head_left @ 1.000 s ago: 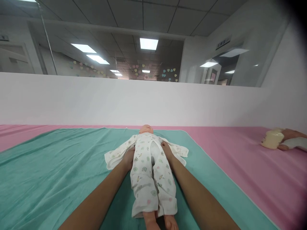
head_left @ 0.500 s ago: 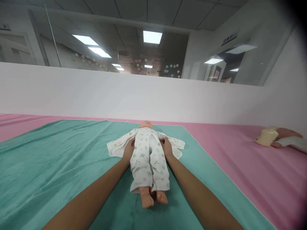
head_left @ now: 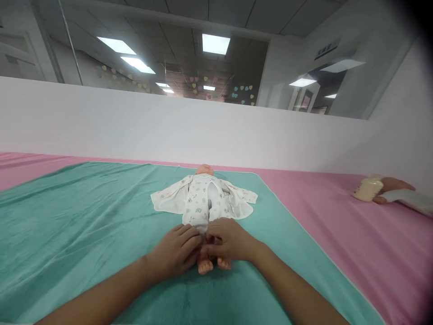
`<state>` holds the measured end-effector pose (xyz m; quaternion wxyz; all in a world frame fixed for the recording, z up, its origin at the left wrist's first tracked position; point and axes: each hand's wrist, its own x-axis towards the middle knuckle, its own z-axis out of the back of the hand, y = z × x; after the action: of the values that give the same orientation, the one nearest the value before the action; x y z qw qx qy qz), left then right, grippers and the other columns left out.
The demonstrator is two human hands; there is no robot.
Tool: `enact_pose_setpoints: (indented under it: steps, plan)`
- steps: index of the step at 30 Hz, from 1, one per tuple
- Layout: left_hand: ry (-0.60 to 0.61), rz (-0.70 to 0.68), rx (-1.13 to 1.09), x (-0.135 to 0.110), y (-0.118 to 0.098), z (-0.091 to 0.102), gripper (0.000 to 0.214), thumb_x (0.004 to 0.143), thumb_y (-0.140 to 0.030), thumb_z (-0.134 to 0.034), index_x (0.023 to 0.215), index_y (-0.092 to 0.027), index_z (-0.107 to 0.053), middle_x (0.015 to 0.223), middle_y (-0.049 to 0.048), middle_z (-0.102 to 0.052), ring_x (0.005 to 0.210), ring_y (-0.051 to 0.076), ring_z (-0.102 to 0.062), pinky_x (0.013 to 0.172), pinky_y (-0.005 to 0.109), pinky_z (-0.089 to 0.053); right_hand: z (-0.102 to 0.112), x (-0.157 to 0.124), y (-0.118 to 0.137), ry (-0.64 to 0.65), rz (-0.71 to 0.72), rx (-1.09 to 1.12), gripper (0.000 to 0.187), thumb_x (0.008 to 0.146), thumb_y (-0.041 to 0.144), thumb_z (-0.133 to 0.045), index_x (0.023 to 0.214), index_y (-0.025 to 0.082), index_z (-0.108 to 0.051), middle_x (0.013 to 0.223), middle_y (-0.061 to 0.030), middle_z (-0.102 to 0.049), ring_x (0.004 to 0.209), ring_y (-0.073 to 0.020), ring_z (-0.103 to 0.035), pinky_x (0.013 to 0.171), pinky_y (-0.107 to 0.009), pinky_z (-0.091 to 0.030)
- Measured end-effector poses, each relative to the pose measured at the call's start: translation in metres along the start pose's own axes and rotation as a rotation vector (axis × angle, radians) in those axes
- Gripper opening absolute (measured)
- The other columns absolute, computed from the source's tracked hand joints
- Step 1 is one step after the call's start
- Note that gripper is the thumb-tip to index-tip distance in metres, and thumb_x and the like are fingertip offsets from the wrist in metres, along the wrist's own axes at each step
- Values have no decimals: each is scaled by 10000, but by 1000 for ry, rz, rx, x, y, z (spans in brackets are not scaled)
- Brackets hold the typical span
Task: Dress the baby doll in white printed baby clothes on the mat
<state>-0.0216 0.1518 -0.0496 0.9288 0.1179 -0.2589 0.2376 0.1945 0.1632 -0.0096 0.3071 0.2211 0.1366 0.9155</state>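
A baby doll [head_left: 204, 169] lies on its back with its head at the far end and its bare feet [head_left: 205, 265] toward me. It wears patterned white baby trousers [head_left: 196, 205], and a matching white top [head_left: 171, 195] is spread open under it with sleeves out to both sides. My left hand [head_left: 179, 248] is closed at the hem of the trousers from the left, its fingertips partly hidden. My right hand [head_left: 228, 239] curls over the other hem, thumb and fingers closed around the cloth near the ankles.
A green blanket [head_left: 101, 216] covers a pink sheet [head_left: 338, 216] beneath the doll. At the right lie a pale yellow bottle [head_left: 368, 188], a skin-coloured doll part [head_left: 395, 183] and white cloth [head_left: 407, 198]. A white wall [head_left: 203, 131] with a window above stands behind.
Both hands have moved from beside the doll's waist down toward me to the trouser hems at the ankles. The view has shifted slightly.
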Motion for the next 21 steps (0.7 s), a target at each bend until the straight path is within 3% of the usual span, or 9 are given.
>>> enact_pose_setpoints:
  steps: [5,10,17,21]
  plan:
    - [-20,-19,59,4,1,-3,136,897,-167,-426,880,-162,-561,826,55,-594,760,169,-534,686,301,-428,-7,2,4,16,-42,-101,326,741,478,-655,707,185,-518,724,29,-540,672,-110,-448,670,-257,-318]
    - [-123,-4,-89,4,-5,-7,105,885,-126,-441,912,-164,-535,816,36,-601,731,147,-537,668,268,-444,-12,1,10,-18,-90,-62,282,685,327,-722,753,180,-491,802,40,-516,711,-93,-433,647,-229,-309]
    - [-291,15,-231,7,-11,1,141,840,-53,-464,908,-173,-493,774,15,-592,698,116,-530,633,226,-445,-18,0,13,-71,-81,-17,128,679,90,-574,688,168,-473,786,28,-517,744,-103,-427,654,-233,-300]
    - [-283,-30,-295,8,-21,10,181,817,-58,-525,958,-168,-497,843,40,-601,765,135,-537,697,267,-466,-18,-2,14,-82,-145,79,122,675,84,-529,638,160,-441,659,41,-472,658,-91,-390,612,-234,-287]
